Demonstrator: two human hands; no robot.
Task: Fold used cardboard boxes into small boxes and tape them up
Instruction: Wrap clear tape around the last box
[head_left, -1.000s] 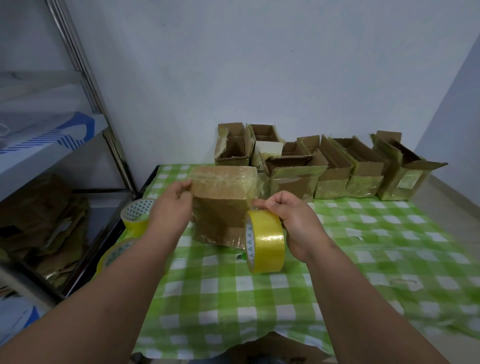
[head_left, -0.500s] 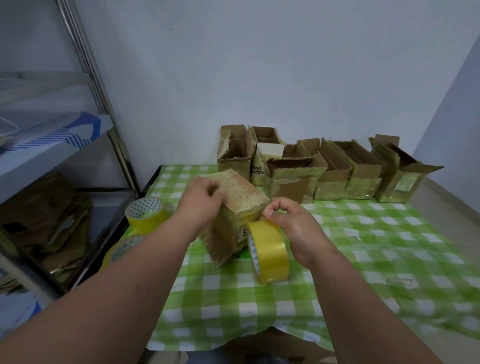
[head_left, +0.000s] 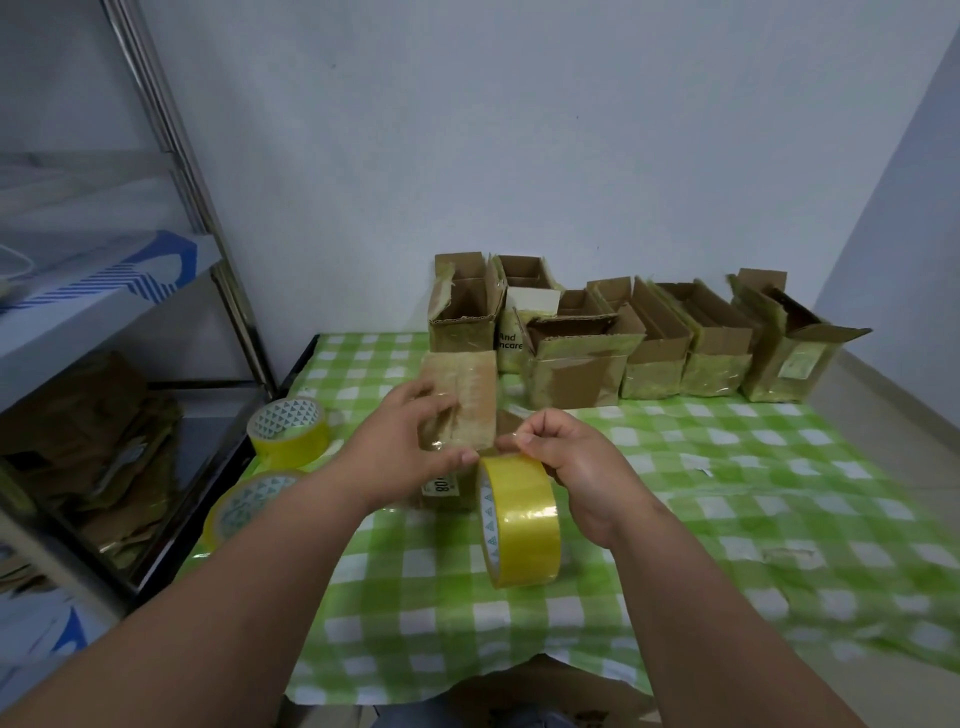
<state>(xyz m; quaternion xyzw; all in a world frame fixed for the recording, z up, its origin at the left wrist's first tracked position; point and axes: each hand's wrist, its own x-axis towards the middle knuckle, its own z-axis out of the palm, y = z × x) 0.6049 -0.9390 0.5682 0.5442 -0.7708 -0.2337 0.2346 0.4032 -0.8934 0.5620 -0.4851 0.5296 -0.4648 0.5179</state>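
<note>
From the head camera, the left hand (head_left: 402, 447) grips a small taped cardboard box (head_left: 460, 397), fingers curled over its near face, holding it upright on the green checked table (head_left: 727, 493). The right hand (head_left: 566, 457) pinches the top of a yellow tape roll (head_left: 519, 519) standing on edge just beside the box. Two more tape rolls (head_left: 288, 431) lie at the table's left edge. A row of open boxes (head_left: 597, 343) stands along the far side against the wall. A metal shelf (head_left: 104, 291) stands to the left.
</note>
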